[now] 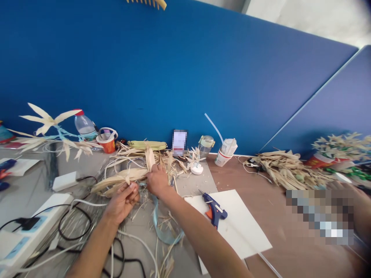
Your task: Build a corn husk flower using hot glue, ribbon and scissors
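Dried corn husks (120, 177) lie in a loose pile at the back middle of the desk. My left hand (123, 200) is in front of them, thumb and fingers pinched together on a small pale piece of corn husk. Just to its right, my right hand (158, 180) reaches over the pile with its fingers curled down on a husk; its fingertips are partly hidden. A wider husk (150, 156) stands up right behind that hand. Below the hands, a light blue ribbon (156, 220) hangs in a curve on the desk.
A blue glue gun (215, 208) rests on a white board (243, 231). Cables and a power strip (49, 216) are at the left. A small husk flower (197, 166), cups, a phone (179, 143) and a bottle (84, 125) line the blue partition. At right is another person's hand (348, 197).
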